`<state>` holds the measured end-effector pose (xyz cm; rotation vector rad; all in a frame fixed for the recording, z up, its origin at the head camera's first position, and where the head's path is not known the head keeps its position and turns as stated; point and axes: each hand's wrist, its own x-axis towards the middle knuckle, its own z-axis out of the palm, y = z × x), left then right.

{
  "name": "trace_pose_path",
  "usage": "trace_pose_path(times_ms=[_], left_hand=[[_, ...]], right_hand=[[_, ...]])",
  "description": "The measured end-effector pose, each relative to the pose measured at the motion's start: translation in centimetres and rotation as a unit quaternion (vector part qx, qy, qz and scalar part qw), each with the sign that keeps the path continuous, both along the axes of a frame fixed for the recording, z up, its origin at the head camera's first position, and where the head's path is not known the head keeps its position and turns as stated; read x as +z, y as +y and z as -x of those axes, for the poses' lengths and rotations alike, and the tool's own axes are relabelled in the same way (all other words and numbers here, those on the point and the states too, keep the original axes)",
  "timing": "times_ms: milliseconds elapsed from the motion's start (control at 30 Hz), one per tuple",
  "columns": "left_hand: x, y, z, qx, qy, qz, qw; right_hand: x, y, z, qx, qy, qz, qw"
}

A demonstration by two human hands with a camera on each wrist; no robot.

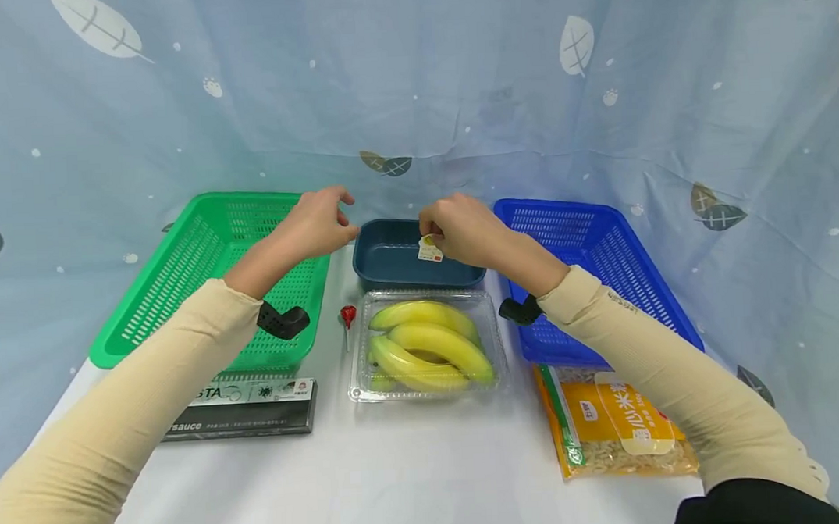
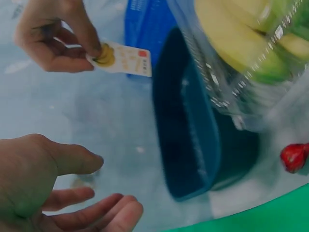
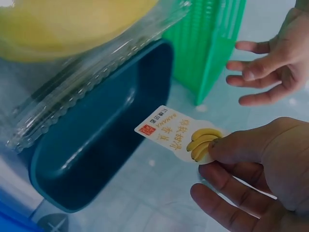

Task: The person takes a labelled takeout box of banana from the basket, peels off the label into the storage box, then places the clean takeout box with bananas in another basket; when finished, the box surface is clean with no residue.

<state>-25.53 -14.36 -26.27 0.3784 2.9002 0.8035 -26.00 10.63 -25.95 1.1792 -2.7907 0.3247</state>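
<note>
Banana card (image 1: 430, 250) is pinched between thumb and forefinger of the right hand (image 1: 466, 230) near the navy bin's (image 1: 387, 255) far rim, while the left hand (image 1: 314, 223), fingers spread, hangs near the green basket (image 1: 211, 255) at the table's (image 1: 415, 481) far left corner. Bananas (image 1: 430, 347) fill a lidded clear box (image 1: 362, 358), with open tabletop toward the near edge. Only the right wrist view shows the card's "BANANA" lettering legibly.

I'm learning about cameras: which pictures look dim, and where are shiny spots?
Head view: brightest, with small glints on the clear box; left wrist view: dimmer, with white glints along that box's ridged edge; right wrist view: also dim, pale glints inside the blue tub, the card fairly sharp.
</note>
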Motion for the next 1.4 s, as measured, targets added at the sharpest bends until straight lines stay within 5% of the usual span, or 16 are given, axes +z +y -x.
trace_pose_path(times_ms=[233, 400, 533, 700, 933, 1400], left_hand=[[-1.9, 1.7, 3.2, 0.003, -0.035, 0.029, 0.999], [-3.1, 3.0, 4.2, 0.007, -0.056, 0.071, 0.9959], [-4.0, 4.0, 4.5, 0.01, -0.098, 0.114, 0.9886], [-4.6, 5.1, 4.6, 0.01, -0.111, 0.152, 0.9821], [-4.2, 5.6, 4.2, 0.018, -0.097, 0.159, 0.9824], [-3.9, 6.3, 3.9, 0.038, -0.156, 0.159, 0.9741]], right_hand=[[-1.1, 0.9, 2.0, -0.014, 0.012, -0.013, 0.9998], [-2.4, 1.5, 2.8, -0.015, 0.008, -0.02, 0.9997], [-3.5, 1.6, 3.1, -0.013, -0.014, -0.032, 0.9993], [-4.1, 1.8, 3.2, -0.001, -0.027, -0.045, 0.9986], [-4.2, 2.1, 4.2, -0.008, -0.09, -0.068, 0.9936], [-5.8, 2.2, 6.6, -0.068, -0.142, -0.126, 0.9795]])
